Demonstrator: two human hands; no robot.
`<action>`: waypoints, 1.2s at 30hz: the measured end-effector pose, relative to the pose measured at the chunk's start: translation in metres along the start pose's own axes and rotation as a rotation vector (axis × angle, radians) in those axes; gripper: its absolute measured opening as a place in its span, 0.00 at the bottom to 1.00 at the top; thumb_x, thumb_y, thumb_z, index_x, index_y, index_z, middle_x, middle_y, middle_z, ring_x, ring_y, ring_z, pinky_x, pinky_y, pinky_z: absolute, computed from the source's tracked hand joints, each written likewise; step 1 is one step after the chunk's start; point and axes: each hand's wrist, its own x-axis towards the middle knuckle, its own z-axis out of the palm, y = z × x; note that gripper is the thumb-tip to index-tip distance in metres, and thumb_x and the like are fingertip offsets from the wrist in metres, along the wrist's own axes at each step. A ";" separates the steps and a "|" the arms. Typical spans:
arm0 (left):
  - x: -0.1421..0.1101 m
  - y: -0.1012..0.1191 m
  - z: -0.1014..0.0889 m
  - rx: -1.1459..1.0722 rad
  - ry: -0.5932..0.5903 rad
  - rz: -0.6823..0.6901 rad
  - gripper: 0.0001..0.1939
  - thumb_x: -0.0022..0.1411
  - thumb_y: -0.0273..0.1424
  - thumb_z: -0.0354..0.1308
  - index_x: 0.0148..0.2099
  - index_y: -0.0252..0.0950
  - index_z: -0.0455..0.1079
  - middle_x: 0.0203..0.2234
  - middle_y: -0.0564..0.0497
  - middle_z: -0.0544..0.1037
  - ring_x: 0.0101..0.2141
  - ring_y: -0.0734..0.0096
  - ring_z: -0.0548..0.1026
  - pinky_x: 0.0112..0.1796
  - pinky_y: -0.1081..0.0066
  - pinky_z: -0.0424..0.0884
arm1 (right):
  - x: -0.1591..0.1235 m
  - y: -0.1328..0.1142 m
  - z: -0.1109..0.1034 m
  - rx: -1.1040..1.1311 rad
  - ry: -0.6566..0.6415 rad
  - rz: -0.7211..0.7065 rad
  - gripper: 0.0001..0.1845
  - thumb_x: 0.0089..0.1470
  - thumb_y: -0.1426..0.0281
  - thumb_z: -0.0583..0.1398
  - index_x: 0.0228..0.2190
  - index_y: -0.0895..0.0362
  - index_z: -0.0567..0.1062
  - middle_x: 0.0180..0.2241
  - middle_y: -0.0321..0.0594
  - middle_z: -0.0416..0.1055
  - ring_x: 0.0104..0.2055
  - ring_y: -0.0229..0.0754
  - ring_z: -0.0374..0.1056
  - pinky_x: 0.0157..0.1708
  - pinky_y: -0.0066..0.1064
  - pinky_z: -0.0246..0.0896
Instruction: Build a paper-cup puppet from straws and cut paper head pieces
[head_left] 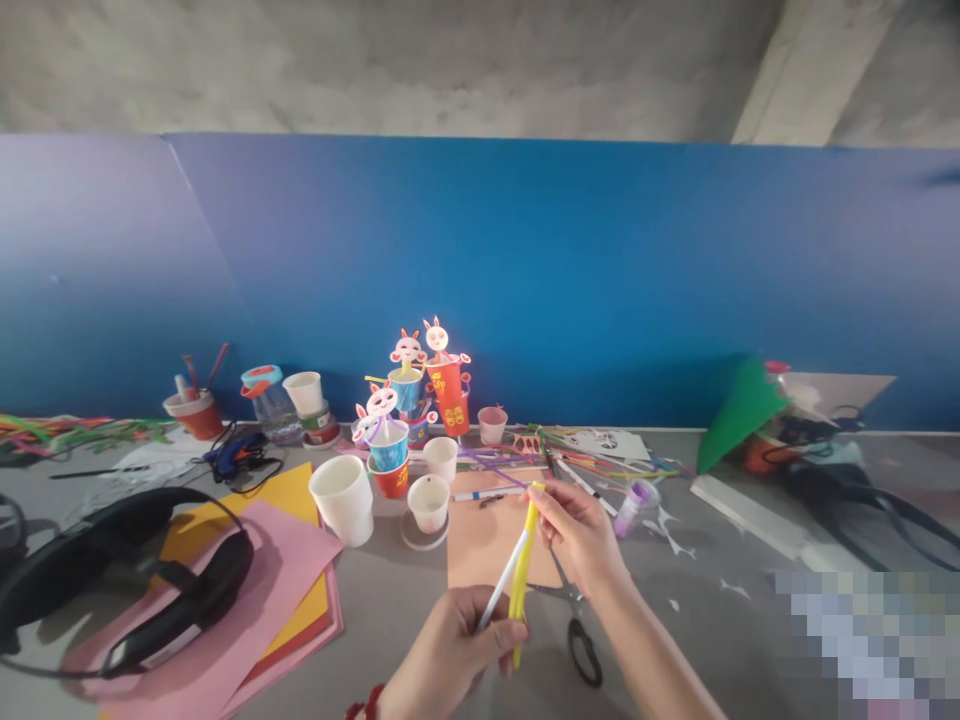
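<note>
My left hand [469, 640] is closed on a thin white stick [504, 580] and the lower part of a fuzzy yellow strip [523, 580] that looks like a pipe cleaner. The two lie close together, meeting near the top at a narrow angle. The thumb and fingers of my right hand [574, 525] pinch the yellow pipe cleaner's upper end. Behind my hands lies an orange-pink paper sheet [480, 550]. Black-handled scissors [583, 650] rest below my right hand, their blades partly over the sheet's edge.
Rabbit-faced figures stand in stacked blue cups [388, 450] and a red cup [454, 400] near the blue wall. White cups [342, 500] are left of the sheet. A black headset [187, 570] lies on coloured paper [300, 535]. A purple glue bottle [634, 508] stands right, near paper scraps.
</note>
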 end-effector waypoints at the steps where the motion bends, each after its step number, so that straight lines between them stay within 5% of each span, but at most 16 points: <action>1: 0.000 0.001 -0.001 0.022 0.007 0.001 0.19 0.55 0.46 0.64 0.31 0.32 0.75 0.16 0.57 0.69 0.12 0.85 0.50 0.15 0.75 0.41 | 0.000 0.000 -0.001 0.017 0.012 0.019 0.17 0.47 0.56 0.69 0.26 0.58 0.81 0.14 0.30 0.62 0.16 0.29 0.55 0.16 0.21 0.52; 8: -0.003 0.013 -0.010 0.143 0.012 0.035 0.14 0.58 0.39 0.62 0.31 0.33 0.75 0.16 0.59 0.64 0.14 0.83 0.52 0.18 0.75 0.45 | -0.003 -0.004 -0.001 0.089 0.039 0.169 0.21 0.41 0.53 0.71 0.24 0.60 0.81 0.12 0.29 0.58 0.15 0.28 0.52 0.14 0.19 0.51; 13: 0.000 0.010 -0.016 0.165 0.088 0.091 0.15 0.59 0.42 0.61 0.33 0.33 0.75 0.17 0.59 0.60 0.18 0.79 0.53 0.21 0.75 0.48 | -0.006 -0.004 -0.001 0.095 0.080 0.128 0.21 0.41 0.53 0.71 0.25 0.59 0.81 0.14 0.29 0.61 0.15 0.28 0.54 0.14 0.20 0.55; 17: 0.001 0.016 -0.025 0.303 0.343 0.280 0.17 0.59 0.42 0.61 0.44 0.36 0.76 0.24 0.55 0.68 0.23 0.74 0.62 0.25 0.75 0.57 | -0.010 -0.004 -0.004 0.005 0.103 -0.024 0.18 0.47 0.55 0.68 0.27 0.59 0.81 0.14 0.31 0.64 0.16 0.31 0.60 0.16 0.22 0.61; 21: 0.001 0.020 -0.029 0.281 0.582 0.413 0.14 0.59 0.43 0.61 0.39 0.37 0.76 0.25 0.53 0.72 0.24 0.73 0.65 0.26 0.74 0.61 | -0.019 -0.008 -0.006 -0.221 0.163 -0.282 0.11 0.56 0.62 0.64 0.31 0.57 0.81 0.18 0.34 0.70 0.18 0.35 0.66 0.19 0.25 0.65; 23: 0.001 0.017 -0.024 0.087 0.514 0.315 0.17 0.59 0.46 0.60 0.36 0.36 0.75 0.16 0.58 0.64 0.17 0.78 0.57 0.20 0.76 0.53 | -0.026 -0.011 -0.005 -0.374 0.161 -0.460 0.08 0.59 0.67 0.61 0.34 0.56 0.81 0.24 0.37 0.74 0.20 0.36 0.68 0.20 0.25 0.66; 25: 0.002 0.014 -0.014 -0.131 0.239 0.139 0.22 0.60 0.50 0.58 0.35 0.34 0.75 0.10 0.63 0.54 0.12 0.81 0.48 0.15 0.77 0.43 | -0.035 -0.012 -0.002 -0.522 0.121 -0.649 0.09 0.59 0.73 0.59 0.37 0.55 0.81 0.29 0.40 0.76 0.24 0.38 0.71 0.24 0.27 0.69; 27: 0.003 0.013 -0.001 -0.281 0.078 0.039 0.24 0.60 0.51 0.57 0.36 0.32 0.76 0.12 0.59 0.63 0.11 0.85 0.46 0.13 0.76 0.41 | -0.045 -0.011 0.001 -0.634 0.049 -0.810 0.13 0.59 0.77 0.59 0.42 0.54 0.80 0.31 0.41 0.78 0.29 0.41 0.74 0.29 0.29 0.70; 30: 0.005 0.015 0.014 -0.545 0.055 0.016 0.21 0.60 0.47 0.60 0.41 0.32 0.75 0.19 0.57 0.69 0.13 0.88 0.44 0.13 0.79 0.40 | -0.059 -0.007 0.006 -0.691 -0.069 -0.926 0.18 0.59 0.78 0.58 0.49 0.53 0.76 0.34 0.44 0.78 0.35 0.44 0.76 0.34 0.32 0.72; 36: 0.012 0.018 0.020 -0.803 0.202 0.091 0.18 0.55 0.41 0.67 0.40 0.33 0.73 0.14 0.65 0.54 0.16 0.85 0.39 0.14 0.83 0.41 | -0.075 0.006 0.011 -0.719 -0.179 -0.995 0.23 0.60 0.77 0.57 0.56 0.54 0.70 0.31 0.44 0.78 0.32 0.44 0.75 0.32 0.34 0.73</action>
